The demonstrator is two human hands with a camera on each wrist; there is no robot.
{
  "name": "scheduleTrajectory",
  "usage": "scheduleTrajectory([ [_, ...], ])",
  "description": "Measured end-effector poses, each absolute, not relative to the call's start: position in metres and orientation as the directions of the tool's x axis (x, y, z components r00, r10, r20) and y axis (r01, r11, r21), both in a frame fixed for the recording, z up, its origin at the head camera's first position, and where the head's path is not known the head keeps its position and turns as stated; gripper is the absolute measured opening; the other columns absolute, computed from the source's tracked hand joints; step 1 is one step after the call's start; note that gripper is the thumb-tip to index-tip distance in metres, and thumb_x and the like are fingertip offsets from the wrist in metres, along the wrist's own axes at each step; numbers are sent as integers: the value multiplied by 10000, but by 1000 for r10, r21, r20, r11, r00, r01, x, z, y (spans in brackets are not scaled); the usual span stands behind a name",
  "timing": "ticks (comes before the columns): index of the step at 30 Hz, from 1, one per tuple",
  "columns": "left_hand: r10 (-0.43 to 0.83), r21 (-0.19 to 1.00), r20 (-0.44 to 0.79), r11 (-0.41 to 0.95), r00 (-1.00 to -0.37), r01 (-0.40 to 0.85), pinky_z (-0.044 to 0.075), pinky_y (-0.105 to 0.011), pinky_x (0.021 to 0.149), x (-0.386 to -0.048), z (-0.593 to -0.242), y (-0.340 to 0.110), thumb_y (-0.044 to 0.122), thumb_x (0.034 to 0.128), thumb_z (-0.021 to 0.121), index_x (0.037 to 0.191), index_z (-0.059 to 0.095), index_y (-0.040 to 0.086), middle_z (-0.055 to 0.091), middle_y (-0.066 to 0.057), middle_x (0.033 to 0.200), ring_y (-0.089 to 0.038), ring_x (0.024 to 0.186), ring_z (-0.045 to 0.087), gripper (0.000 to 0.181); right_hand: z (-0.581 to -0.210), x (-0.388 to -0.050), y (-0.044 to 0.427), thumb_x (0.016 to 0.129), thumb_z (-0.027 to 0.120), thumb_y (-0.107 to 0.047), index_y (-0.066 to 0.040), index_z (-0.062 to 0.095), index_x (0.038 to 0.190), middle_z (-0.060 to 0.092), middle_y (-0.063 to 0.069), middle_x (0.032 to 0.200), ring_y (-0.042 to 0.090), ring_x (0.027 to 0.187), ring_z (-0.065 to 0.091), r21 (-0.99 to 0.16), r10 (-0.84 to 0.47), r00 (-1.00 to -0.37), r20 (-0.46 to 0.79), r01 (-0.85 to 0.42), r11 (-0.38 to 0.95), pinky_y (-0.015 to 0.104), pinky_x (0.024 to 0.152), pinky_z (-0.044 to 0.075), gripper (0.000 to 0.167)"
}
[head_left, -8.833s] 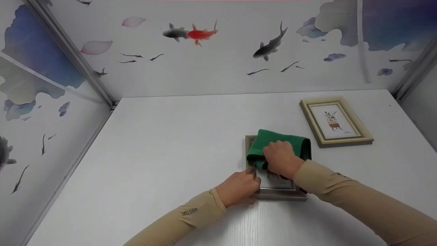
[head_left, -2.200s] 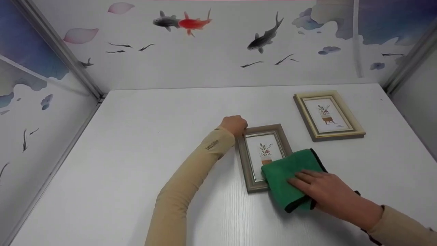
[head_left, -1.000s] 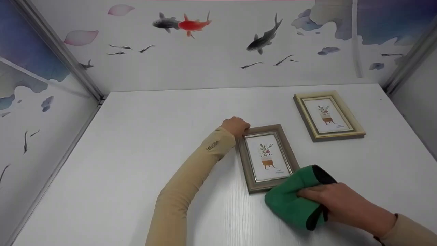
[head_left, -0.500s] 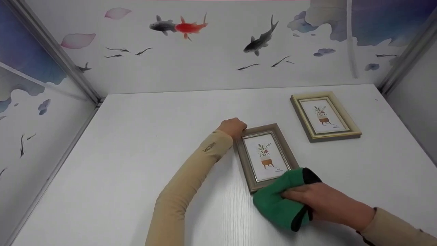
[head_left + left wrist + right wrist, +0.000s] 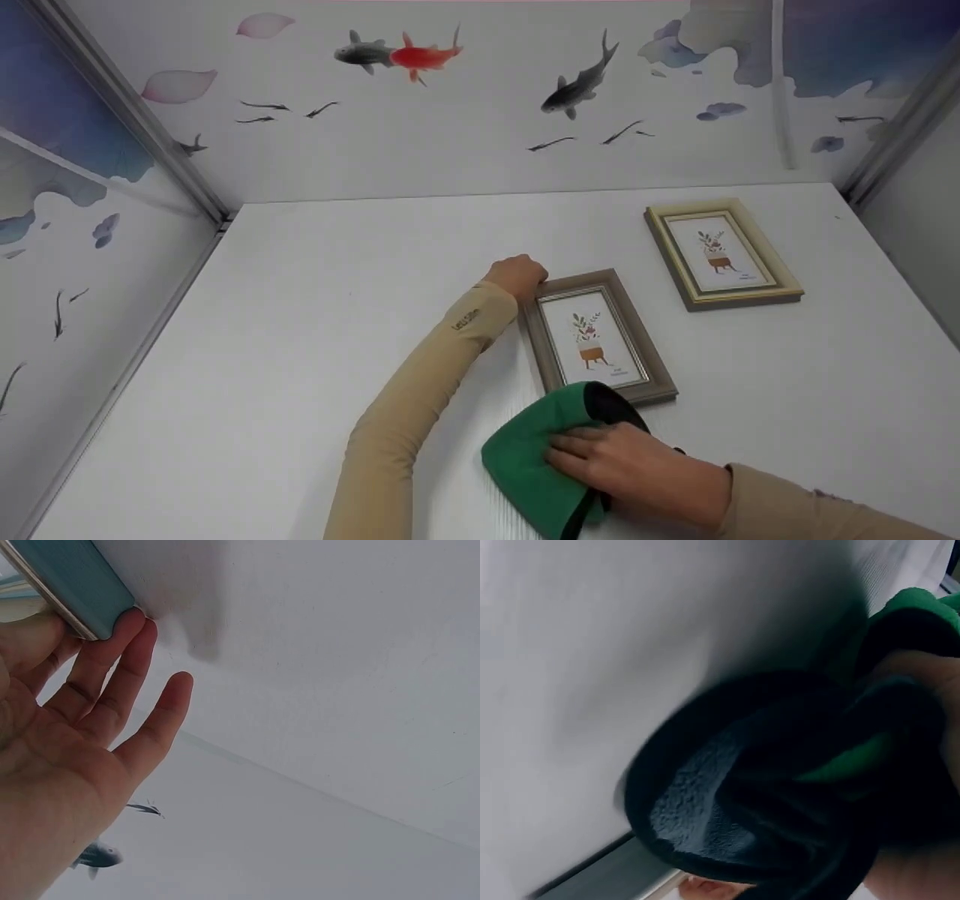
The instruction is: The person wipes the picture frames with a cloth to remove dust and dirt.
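Observation:
A grey-brown picture frame (image 5: 649, 352) with a potted-plant print lies face up on the white table. My left hand (image 5: 516, 277) grips its far left corner; in the left wrist view, fingertips meet the side of the frame (image 5: 82, 585) while the little finger stands free. At the near edge of the frame, my right hand (image 5: 630, 469) holds a folded green cloth (image 5: 525, 457) with black edging, which covers the frame's near left corner. Dark folds of the cloth (image 5: 694, 817) fill much of the right wrist view and hide most of the right hand.
Further back on the right lies a second picture frame (image 5: 776, 274), cream and gold, with a similar plant print. The white table (image 5: 337, 337) is bounded by a back wall (image 5: 480, 150) with painted fish and by side walls.
The cloth and right hand have moved left along the frame's near edge, uncovering its near right corner. Earlier both hands were closer together over the frame; the left hand has since shifted to the far corner.

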State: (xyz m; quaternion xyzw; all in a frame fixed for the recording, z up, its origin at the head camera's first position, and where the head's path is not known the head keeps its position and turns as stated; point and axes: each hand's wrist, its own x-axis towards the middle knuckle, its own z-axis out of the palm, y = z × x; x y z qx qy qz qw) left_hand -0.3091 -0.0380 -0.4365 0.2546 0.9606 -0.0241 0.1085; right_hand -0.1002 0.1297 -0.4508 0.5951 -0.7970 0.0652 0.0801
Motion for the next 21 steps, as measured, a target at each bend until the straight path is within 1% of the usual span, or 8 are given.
scheduleTrajectory([
  [4, 482, 25, -227, 872, -846, 490, 493, -314, 873, -309, -435, -39, 144, 988, 551, 1186, 692, 121, 683, -38, 1109, -167, 1015, 625, 244, -449, -97, 131, 702, 831, -36, -64, 637, 1174, 655, 92, 1135, 190, 1016, 639, 30, -909, -281, 306, -952, 304, 304, 746, 545, 510],
  [6, 488, 22, -222, 868, -844, 496, 495, -309, 864, -310, -434, -40, 153, 996, 537, 1181, 693, 117, 687, -41, 1101, -167, 999, 630, 245, -445, -98, 134, 677, 839, -18, -58, 639, 1159, 652, 114, 1140, 224, 1015, 638, 25, -884, -320, 340, -937, 348, 337, 758, 546, 524],
  [7, 491, 24, -218, 867, -843, 499, 496, -307, 862, -310, -434, -40, 156, 997, 535, 1178, 695, 115, 688, -42, 1097, -166, 993, 632, 245, -443, -99, 137, 671, 839, -9, -58, 639, 1153, 649, 124, 1149, 243, 1021, 636, 13, -871, -353, 342, -925, 380, 356, 765, 545, 525],
  [10, 496, 27, -207, 865, -843, 502, 495, -306, 867, -311, -432, -40, 152, 996, 538, 1184, 695, 114, 688, -43, 1102, -165, 1002, 631, 247, -437, -105, 144, 687, 839, -15, -48, 602, 1186, 611, 177, 1218, 311, 1074, 611, -53, -846, -469, 253, -880, 472, 432, 801, 533, 553],
  [12, 501, 27, -205, 862, -841, 507, 491, -307, 876, -311, -431, -41, 143, 995, 539, 1191, 692, 112, 685, -44, 1113, -167, 1016, 627, 250, -437, -112, 146, 719, 829, -30, -30, 556, 1227, 577, 218, 1259, 352, 1115, 584, -83, -842, -512, 168, -859, 506, 472, 834, 515, 578],
  [13, 505, 30, -206, 859, -838, 510, 493, -309, 874, -312, -431, -41, 139, 994, 540, 1189, 692, 108, 685, -46, 1110, -169, 1013, 628, 249, -437, -116, 146, 737, 818, -30, -23, 533, 1253, 564, 229, 1272, 361, 1129, 574, -89, -843, -521, 134, -853, 514, 483, 850, 505, 590],
  [16, 515, 33, -216, 853, -830, 521, 496, -305, 861, -312, -431, -42, 133, 995, 540, 1180, 695, 99, 687, -51, 1096, -169, 992, 629, 244, -440, -130, 144, 779, 785, -25, 14, 451, 1340, 557, 241, 1268, 360, 1131, 570, -113, -857, -509, 84, -859, 499, 488, 875, 489, 654],
  [21, 531, 61, -231, 844, -815, 533, 504, -288, 819, -313, -434, -44, 134, 993, 547, 1156, 703, 82, 694, -56, 1065, -155, 931, 637, 232, -435, -159, 136, 783, 783, -17, 48, 417, 1391, 557, 252, 1264, 365, 1112, 580, -196, -850, -527, 19, -835, 513, 478, 874, 492, 712],
])
